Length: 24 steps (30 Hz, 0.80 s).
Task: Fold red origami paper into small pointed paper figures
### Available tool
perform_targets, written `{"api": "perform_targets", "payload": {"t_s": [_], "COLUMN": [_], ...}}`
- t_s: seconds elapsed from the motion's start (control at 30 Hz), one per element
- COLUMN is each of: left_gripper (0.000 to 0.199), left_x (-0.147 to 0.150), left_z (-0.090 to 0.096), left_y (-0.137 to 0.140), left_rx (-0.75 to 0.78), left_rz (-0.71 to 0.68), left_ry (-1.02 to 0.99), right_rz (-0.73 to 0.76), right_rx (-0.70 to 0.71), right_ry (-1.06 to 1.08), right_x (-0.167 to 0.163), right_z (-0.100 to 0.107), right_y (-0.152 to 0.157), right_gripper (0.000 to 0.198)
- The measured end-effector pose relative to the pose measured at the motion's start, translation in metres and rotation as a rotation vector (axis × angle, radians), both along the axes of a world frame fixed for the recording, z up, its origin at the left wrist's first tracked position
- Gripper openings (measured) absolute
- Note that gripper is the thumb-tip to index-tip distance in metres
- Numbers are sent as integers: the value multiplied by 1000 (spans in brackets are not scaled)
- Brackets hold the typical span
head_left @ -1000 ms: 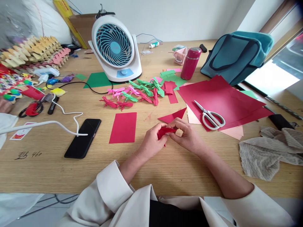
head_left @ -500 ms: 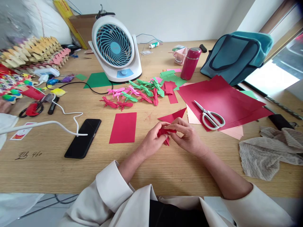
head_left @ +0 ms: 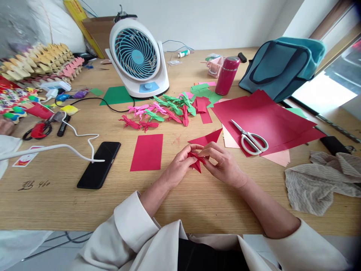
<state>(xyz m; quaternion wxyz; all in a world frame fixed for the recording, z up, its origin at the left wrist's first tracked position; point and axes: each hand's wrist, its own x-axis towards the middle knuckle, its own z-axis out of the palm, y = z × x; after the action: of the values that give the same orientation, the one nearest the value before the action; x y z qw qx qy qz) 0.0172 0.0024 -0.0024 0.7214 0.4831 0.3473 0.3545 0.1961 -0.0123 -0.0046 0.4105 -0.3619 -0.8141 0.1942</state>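
Between my hands is a small piece of folded red paper (head_left: 198,162) with pointed flaps. My left hand (head_left: 182,165) is closed on its left side, thumb on top. My right hand (head_left: 221,163) pinches its right side with thumb and fingertips. The fingers cover part of the folds. Just beyond my hands lies a red paper triangle (head_left: 207,137). A flat red paper rectangle (head_left: 146,152) lies to the left. Farther back is a pile of folded pink, green and red paper figures (head_left: 172,107).
White-handled scissors (head_left: 252,141) rest on large red sheets (head_left: 262,116) at right. A phone (head_left: 98,165) with a white cable lies left. Behind stand a fan (head_left: 137,56), a red bottle (head_left: 227,75) and a blue bag (head_left: 282,67). Another person's hand (head_left: 5,126) shows at the left edge.
My fingers have shifted on the folded red paper, and more of its pointed flaps now shows between them. Other things on the table stay where they were.
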Motion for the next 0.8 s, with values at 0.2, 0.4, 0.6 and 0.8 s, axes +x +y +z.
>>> {"api": "perform_targets", "payload": {"t_s": [0.2, 0.4, 0.6, 0.8], "left_gripper": [34, 28, 31, 38], "left_x": [0, 0, 0, -3], "left_z": [-2, -4, -11, -11], "left_y": [2, 3, 6, 8], "left_rx": [-120, -76, 200, 403], "left_rz": [-30, 12, 151, 304], "left_ry": [-217, -252, -80, 29], "right_rz": [34, 76, -59, -87], "right_rx": [41, 50, -37, -438], "right_ry": [24, 30, 80, 157], "right_x": [0, -2, -3, -3], "right_z": [-1, 1, 5, 7], "right_y": [2, 2, 0, 0], "right_gripper": [23, 25, 18, 21]}}
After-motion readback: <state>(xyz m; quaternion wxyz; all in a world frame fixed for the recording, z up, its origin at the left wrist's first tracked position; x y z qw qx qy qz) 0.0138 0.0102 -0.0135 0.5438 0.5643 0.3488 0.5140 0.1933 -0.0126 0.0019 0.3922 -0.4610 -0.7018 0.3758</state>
